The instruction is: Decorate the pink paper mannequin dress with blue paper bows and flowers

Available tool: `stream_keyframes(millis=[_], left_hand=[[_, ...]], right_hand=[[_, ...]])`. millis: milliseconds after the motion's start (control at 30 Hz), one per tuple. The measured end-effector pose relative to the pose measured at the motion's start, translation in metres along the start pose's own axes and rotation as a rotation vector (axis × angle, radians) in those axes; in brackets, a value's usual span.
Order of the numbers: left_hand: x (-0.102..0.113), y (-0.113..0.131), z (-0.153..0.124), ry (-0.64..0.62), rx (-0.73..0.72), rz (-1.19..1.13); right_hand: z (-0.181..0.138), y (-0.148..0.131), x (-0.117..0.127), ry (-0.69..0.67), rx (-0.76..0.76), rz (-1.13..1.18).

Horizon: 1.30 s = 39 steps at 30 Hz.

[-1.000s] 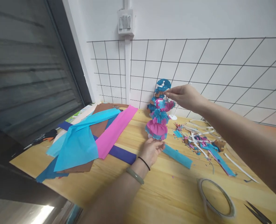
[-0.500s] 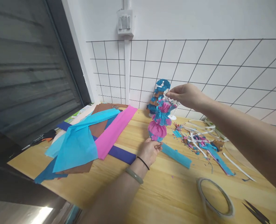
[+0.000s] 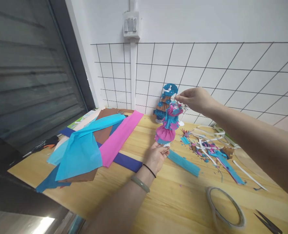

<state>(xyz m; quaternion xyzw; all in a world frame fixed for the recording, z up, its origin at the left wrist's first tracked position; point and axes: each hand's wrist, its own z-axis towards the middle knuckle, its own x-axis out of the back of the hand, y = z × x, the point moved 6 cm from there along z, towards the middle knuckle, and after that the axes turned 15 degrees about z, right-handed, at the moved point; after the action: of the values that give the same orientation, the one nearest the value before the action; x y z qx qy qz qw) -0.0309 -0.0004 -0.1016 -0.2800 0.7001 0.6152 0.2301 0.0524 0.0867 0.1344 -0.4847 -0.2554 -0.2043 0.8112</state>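
A small crepe-paper figure (image 3: 166,132) with pink and blue ruffled tiers tilts slightly to the right above the table. My left hand (image 3: 157,155) pinches its white base from below; a black band and a pale green bangle circle that wrist. At its top, my right hand (image 3: 191,98) has thumb and forefinger pressed together; what lies between the fingertips is too small to make out. Just behind stands another paper figure (image 3: 165,103), blue and brown with white beads on it. A light blue paper strip (image 3: 184,163) lies beside my left hand.
Blue, pink and brown crepe-paper sheets (image 3: 81,154) overlap at left, near black-and-orange scissors (image 3: 45,144). Paper scraps (image 3: 202,148) and white strips lie at right. A tape roll (image 3: 243,217) and dark pointed scissors (image 3: 268,221) sit at front right. A gridded wall stands behind.
The pink-and-blue figure has shifted a little to the right and its skirt has tipped, so the white base now shows above my left fingers. My right fingertips have moved slightly right.
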Motion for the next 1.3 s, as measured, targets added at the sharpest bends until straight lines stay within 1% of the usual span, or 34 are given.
stream_keyframes(millis=[100,233,467,667,900,1000,1067,1133,1200,1233,1300], left_hand=[[0.000,0.001,0.000,-0.002,-0.005,-0.009],[0.002,0.001,0.000,0.014,-0.003,-0.028],[0.005,-0.002,0.001,0.043,0.044,-0.045],[0.009,-0.006,0.002,0.096,0.100,-0.043],[0.010,-0.004,-0.002,0.090,0.119,-0.008],[0.010,-0.002,-0.004,0.077,0.118,0.025],[0.011,0.000,-0.006,0.073,0.122,0.065],[0.013,0.000,-0.009,0.078,0.147,0.128],[0.014,0.000,-0.013,0.071,0.181,0.205],[0.014,-0.001,-0.016,0.055,0.195,0.240],[0.009,-0.002,-0.021,0.010,0.207,0.297]], right_hand=[[0.000,-0.001,0.000,-0.006,0.008,-0.050],[-0.001,0.001,0.001,-0.009,-0.035,-0.100],[-0.006,0.001,0.001,0.001,-0.021,0.000],[-0.009,0.012,0.000,0.005,-0.008,0.097],[-0.027,0.021,0.009,-0.024,0.039,0.145],[-0.043,0.041,0.017,-0.010,-0.007,0.204],[-0.059,0.061,0.022,-0.017,-0.078,0.245],[-0.081,0.084,0.029,-0.005,-0.167,0.236],[-0.107,0.104,0.034,-0.043,-0.226,0.225],[-0.122,0.113,0.036,-0.049,-0.251,0.256],[-0.153,0.129,0.036,-0.143,-0.311,0.316]])
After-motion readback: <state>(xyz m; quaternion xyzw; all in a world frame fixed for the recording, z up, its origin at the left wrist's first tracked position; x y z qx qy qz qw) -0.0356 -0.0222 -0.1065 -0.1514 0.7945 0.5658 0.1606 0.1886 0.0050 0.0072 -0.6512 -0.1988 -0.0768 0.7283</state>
